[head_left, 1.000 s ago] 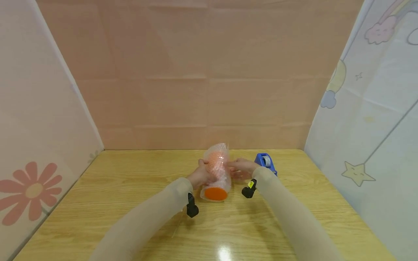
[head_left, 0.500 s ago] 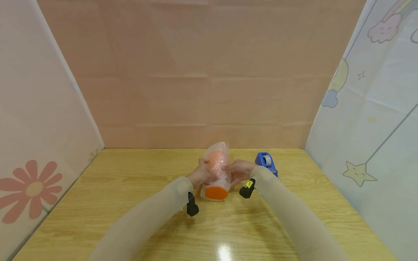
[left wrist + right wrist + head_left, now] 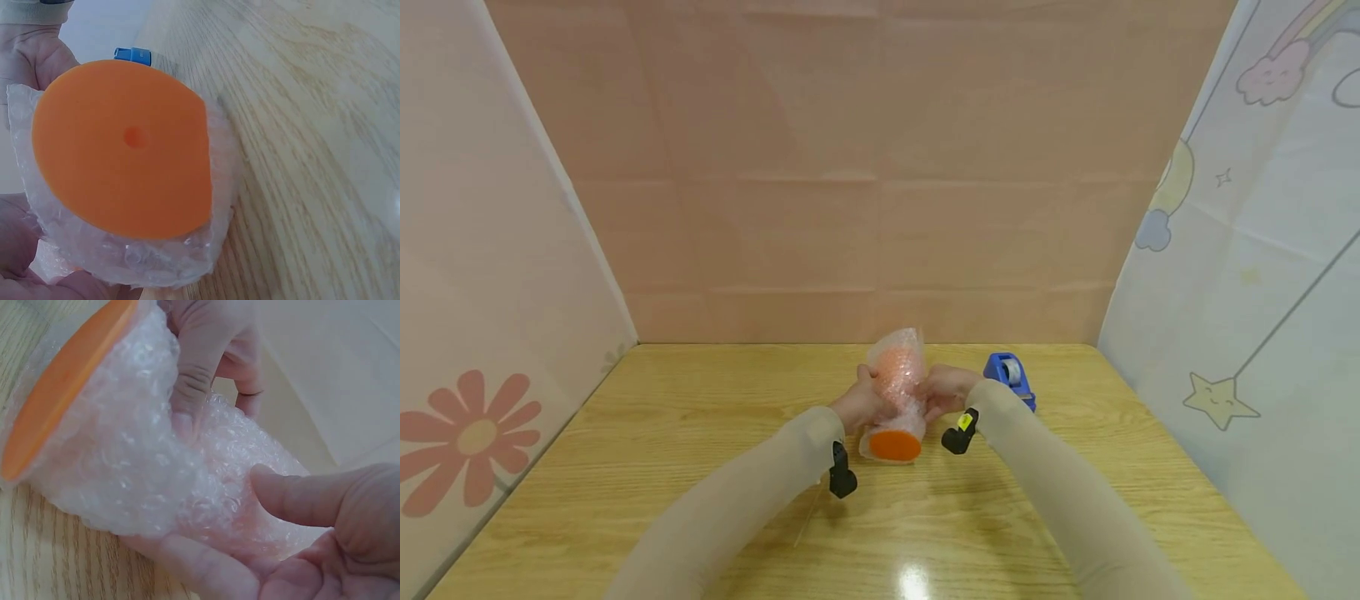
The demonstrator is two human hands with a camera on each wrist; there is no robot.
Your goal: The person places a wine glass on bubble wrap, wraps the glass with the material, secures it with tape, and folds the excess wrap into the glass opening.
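Observation:
An orange object with a flat round base (image 3: 119, 150) lies on its side, wrapped in clear bubble wrap (image 3: 125, 444). What kind of object it is stays hidden under the wrap. My left hand (image 3: 859, 403) grips its narrower middle from the left, thumb pressed on the film, as the right wrist view shows. From the other side my right hand (image 3: 319, 537) holds the wrapped middle, thumb on top and fingers underneath. The orange base faces toward me, and the wrap stands out a little past its rim.
A blue tape dispenser (image 3: 1011, 379) with a roll of tape stands just right of my right hand on the wooden table (image 3: 700, 433). Behind is a pinkish-brown backdrop (image 3: 880, 208); printed sheets hang at both sides.
My right hand has drawn in to the left and lowered slightly, its fingers now closer about the wrapped middle. My left hand and the wrapped object have hardly moved.

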